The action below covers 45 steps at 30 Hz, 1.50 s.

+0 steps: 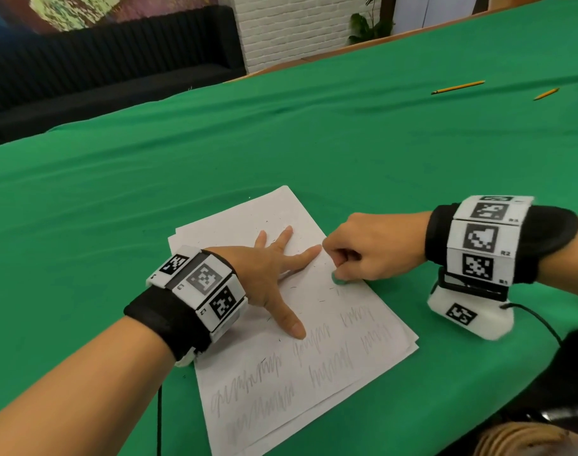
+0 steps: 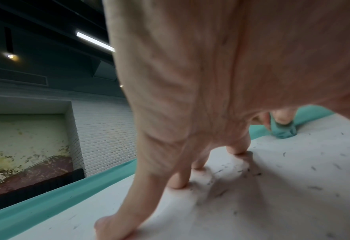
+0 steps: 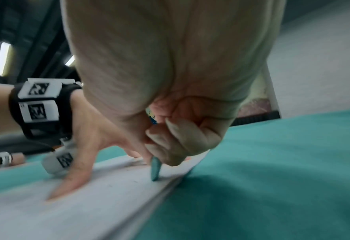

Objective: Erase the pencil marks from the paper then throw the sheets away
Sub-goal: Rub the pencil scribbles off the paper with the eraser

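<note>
The right hand pinches a small green eraser, fingers curled, tip pressed on the top sheet at centre frame in the head view. The left hand lies flat on that sheet with fingers spread and straight, holding nothing and pinning the stack just left of the eraser.

The sheet's long axis runs from upper centre to lower centre-left of the head view. The area around and above the eraser carries only dark crumbs. The remaining pencil marks lie below the eraser, toward the lower edge of the frame, in two rows running down to the lower left. The coming strokes therefore probably travel down-frame, toward the person.

The right hand is nearer the closest marks, just below its fingertips. The left thumb points down-frame and almost touches the upper row, so the left hand will likely need to shift as erasing proceeds.

The stack rests on the green desk, near its lower edge.
</note>
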Available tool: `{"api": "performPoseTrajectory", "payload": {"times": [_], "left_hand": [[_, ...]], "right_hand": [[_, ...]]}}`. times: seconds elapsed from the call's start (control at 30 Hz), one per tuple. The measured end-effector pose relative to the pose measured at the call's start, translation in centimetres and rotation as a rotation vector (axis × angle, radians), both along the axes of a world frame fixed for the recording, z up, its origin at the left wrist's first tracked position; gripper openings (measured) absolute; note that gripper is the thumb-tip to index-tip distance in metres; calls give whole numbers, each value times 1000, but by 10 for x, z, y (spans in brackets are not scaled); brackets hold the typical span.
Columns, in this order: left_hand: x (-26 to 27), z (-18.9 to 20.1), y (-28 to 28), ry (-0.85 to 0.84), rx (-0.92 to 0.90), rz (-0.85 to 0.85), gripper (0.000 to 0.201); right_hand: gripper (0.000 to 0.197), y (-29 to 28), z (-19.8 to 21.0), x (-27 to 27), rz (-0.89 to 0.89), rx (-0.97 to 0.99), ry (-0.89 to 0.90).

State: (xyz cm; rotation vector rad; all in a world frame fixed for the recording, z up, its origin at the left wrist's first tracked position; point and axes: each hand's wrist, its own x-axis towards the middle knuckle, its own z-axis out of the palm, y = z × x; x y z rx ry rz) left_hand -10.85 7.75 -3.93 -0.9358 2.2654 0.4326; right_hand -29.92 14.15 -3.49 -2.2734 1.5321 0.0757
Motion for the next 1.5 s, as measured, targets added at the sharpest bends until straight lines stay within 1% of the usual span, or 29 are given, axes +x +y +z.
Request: {"api": "performPoseTrajectory", "payload": {"times": [0.07,0.1,0.17,0.23,0.3,0.37,0.43,0.5,0.57,0.67,0.73,0.9,0.97,1.07,1.1,1.17,1.27,1.33,1.43,1.5], "left_hand": [[0,0,0,4,2,0,126],[1,0,0,3,4,2,126],[1,0,0,4,4,0,126],[1,0,0,9,9,1,126],[1,-1,-1,11,9,2,126],[1,-2,-1,13,9,1,127],[0,-1,-1,9,10,6,126],[0,-1,-2,5,15,12,126],[0,-1,-2,2,13,12,126],[1,-2,-2,-1,0,7,126],[1,-3,-2,0,0,1,127],[3,-1,-1,9,7,-3,127],[3,-1,-1,10,5,-2,127],[3,-1,-1,3,12,5,126],[2,-1,-1,-1,16,6,126],[2,0,0,-10,17,4,126],[2,2,2,-11,10,5,126],[2,2,2,-4,10,4,126],[1,2,2,-9,20,10,126],[1,3,3,-13,24,9,126]], "right_hand": [[27,2,2,0,27,102,-7],[27,1,4,0,29,112,4],[27,-4,5,-3,8,39,41],[27,-6,3,-3,-5,-19,24],[26,-2,0,-1,17,44,-29],[27,2,0,0,39,109,-32],[27,-1,2,-2,32,71,18],[25,-6,4,-2,21,-25,60],[20,-8,7,0,32,-74,37],[12,-3,9,8,109,33,9],[14,-1,6,12,137,50,29],[23,-21,8,-2,27,-130,157],[25,-21,9,-2,54,-94,132],[28,-11,4,10,122,76,31],[27,-11,0,12,138,86,31],[28,-17,-1,8,136,14,70],[26,-26,7,-4,93,-133,158],[24,-22,9,-6,85,-90,118],[25,-10,2,2,101,86,-16],[28,-11,-2,0,95,97,4]]}}
